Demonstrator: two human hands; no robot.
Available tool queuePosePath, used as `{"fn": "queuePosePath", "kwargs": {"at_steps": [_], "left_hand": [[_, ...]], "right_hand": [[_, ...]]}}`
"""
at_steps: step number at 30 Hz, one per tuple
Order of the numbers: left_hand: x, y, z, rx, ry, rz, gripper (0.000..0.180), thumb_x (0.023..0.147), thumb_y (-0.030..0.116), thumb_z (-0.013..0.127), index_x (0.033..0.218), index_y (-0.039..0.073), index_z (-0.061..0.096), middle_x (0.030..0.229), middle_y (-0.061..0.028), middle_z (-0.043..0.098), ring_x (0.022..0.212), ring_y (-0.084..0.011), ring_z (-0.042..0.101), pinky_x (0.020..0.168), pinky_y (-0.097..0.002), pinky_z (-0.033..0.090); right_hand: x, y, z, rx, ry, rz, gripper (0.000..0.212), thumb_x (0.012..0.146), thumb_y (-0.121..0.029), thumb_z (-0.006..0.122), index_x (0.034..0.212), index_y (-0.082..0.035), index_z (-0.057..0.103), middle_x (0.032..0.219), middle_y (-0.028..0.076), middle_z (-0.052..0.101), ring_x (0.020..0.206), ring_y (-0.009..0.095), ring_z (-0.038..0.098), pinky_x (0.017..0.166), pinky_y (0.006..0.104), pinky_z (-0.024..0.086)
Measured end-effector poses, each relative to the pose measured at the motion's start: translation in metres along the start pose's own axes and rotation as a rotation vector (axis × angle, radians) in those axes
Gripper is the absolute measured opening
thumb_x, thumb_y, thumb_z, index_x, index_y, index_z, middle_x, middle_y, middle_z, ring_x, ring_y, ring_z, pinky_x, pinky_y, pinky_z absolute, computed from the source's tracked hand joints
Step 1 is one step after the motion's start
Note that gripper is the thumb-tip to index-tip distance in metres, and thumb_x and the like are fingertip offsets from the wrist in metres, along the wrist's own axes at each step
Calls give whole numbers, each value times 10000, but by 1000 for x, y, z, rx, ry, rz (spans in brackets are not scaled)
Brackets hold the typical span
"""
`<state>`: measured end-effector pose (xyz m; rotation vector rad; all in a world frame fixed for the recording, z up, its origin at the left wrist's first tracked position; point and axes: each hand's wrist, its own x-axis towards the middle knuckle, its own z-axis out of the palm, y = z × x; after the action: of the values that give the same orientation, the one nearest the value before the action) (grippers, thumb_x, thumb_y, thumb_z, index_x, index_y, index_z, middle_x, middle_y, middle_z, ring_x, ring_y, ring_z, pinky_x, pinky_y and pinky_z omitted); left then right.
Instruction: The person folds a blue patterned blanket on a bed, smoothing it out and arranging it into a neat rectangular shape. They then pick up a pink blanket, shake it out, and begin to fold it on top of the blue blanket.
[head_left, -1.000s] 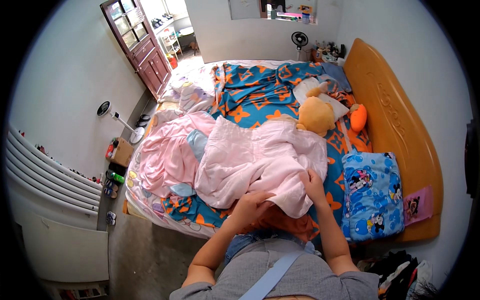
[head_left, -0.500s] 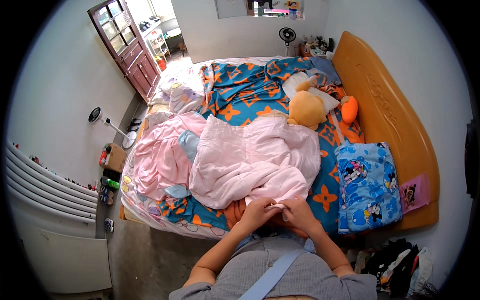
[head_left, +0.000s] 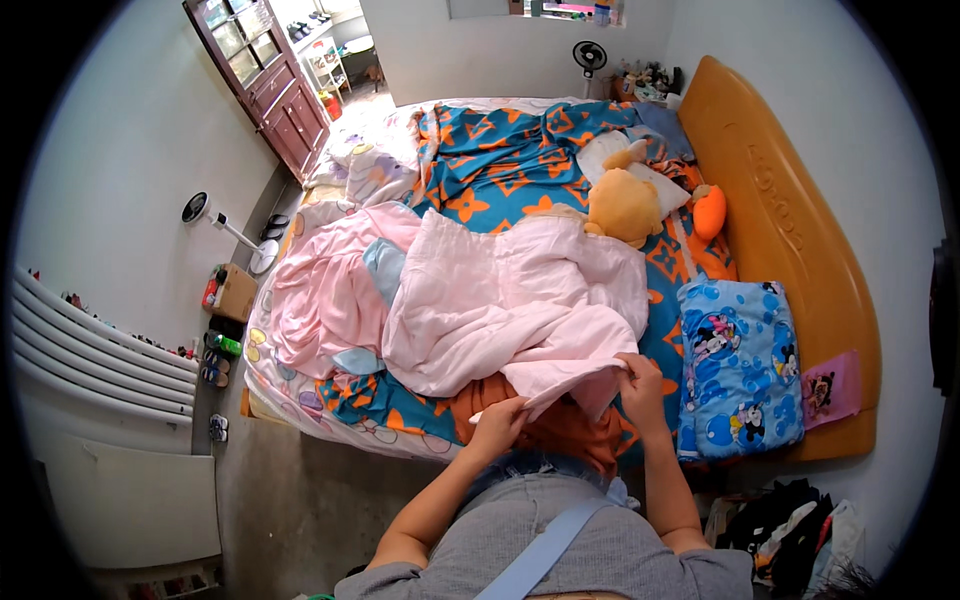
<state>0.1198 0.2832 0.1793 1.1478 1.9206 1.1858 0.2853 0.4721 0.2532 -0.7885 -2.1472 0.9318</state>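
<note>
- Fingers (head_left: 505, 412) of the left hand (head_left: 497, 425) are clenched on the near edge of the pale pink quilt (head_left: 520, 300); fingers of the right hand (head_left: 640, 392) are likewise clamped on the same edge, further right. Both hands grasp the fabric and lift its hem just above the mattress edge.
- Bed (head_left: 300, 385): fills the centre of the view, with an orange curved headboard (head_left: 790, 230) along the right side.
- Blue and orange patterned sheet (head_left: 500, 160): covers the far half of the bed and shows again under the quilt at the near edge.
- Pale pink quilt: lies crumpled across the middle of the bed, with its near corner held between the two hands.
- Darker pink blanket (head_left: 320, 290): bunched just left of the quilt, touching it.
- Blue cartoon-print pillow (head_left: 735, 365): lies right of the right hand, against the headboard.
- Orange cloth (head_left: 560, 425): sits under the lifted quilt hem, between the hands.
- Yellow plush toy (head_left: 620, 205): rests beyond the quilt, near the headboard.
- Small orange plush (head_left: 708, 210): sits just right of the yellow toy.
- Standing fan (head_left: 200, 212): stands on the floor left of the bed.
</note>
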Motion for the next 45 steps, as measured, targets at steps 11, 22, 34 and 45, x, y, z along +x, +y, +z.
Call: {"fn": "queuePosePath", "kwargs": {"at_steps": [11, 22, 34, 45], "left_hand": [[1, 89, -30, 184, 22, 428, 145, 794, 72, 604, 932, 28, 598, 807, -142, 608, 740, -325, 611, 655, -388, 481], [10, 120, -4, -8, -239, 218, 212, 801, 91, 642, 980, -7, 584, 787, -153, 623, 686, -243, 620, 623, -318, 481], [-1, 47, -13, -162, -179, 134, 467, 804, 161, 662, 1200, -11, 486, 1165, -138, 523, 1102, -234, 489, 966, -327, 367], [-2, 60, 24, 85, -106, 217, 937, 664, 190, 786, 1400, -5, 240, 1399, -233, 294, 1325, -365, 266, 1084, -399, 251]], "right_hand": [[-4, -29, -20, -199, -140, -118, 382, 661, -27, 666, 1038, -48, 615, 1097, 122, 602, 1090, 321, 521, 937, 386, 401], [-25, -60, -39, 97, -574, 77, 277, 743, -119, 675, 1003, -26, 651, 928, 143, 654, 919, 316, 609, 809, 358, 465], [-23, -15, -27, 129, -60, 117, 151, 827, -45, 601, 939, 44, 649, 813, 141, 675, 709, 170, 631, 636, 274, 466], [-8, -12, -19, 201, -54, 216, 162, 824, -46, 620, 947, 55, 647, 833, 131, 684, 764, 154, 644, 675, 263, 482]]}}
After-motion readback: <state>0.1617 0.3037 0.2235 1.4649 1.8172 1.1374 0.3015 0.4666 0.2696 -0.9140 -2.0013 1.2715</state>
